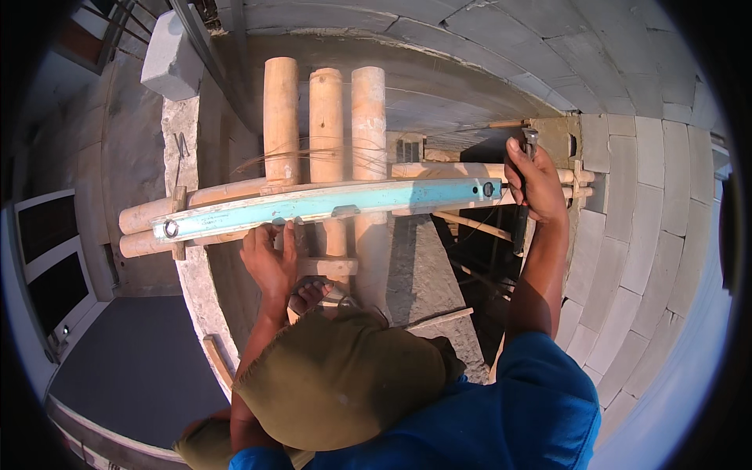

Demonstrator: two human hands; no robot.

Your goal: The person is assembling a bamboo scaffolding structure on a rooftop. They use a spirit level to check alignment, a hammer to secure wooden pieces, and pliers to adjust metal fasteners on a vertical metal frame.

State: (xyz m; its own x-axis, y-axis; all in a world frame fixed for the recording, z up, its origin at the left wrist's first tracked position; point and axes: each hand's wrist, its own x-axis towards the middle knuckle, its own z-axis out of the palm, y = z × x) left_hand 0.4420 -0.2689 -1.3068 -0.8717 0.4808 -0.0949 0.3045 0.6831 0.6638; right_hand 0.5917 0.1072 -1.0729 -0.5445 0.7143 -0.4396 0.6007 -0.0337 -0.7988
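A long turquoise spirit level (313,205) lies across round wooden poles, with a round vial near its right end. My left hand (270,258) is at its near edge, left of the middle, fingers bent and fingertips on the edge. In my right hand (536,184), raised at the level's right end, is a hammer (520,229). Its metal head shows above the fist and its black handle hangs below. Under the level, two horizontal poles (141,215) run left to right. Three thick upright-looking poles (325,121) stick out beyond it.
Thin wire (251,163) crosses the thick poles. A dark opening (478,235) with timbers lies beneath the right side. Grey block walls (627,235) rise at the right and back. A pale block (171,59) sits on the rough concrete ledge (200,274). My olive-covered knee (345,384) fills the foreground.
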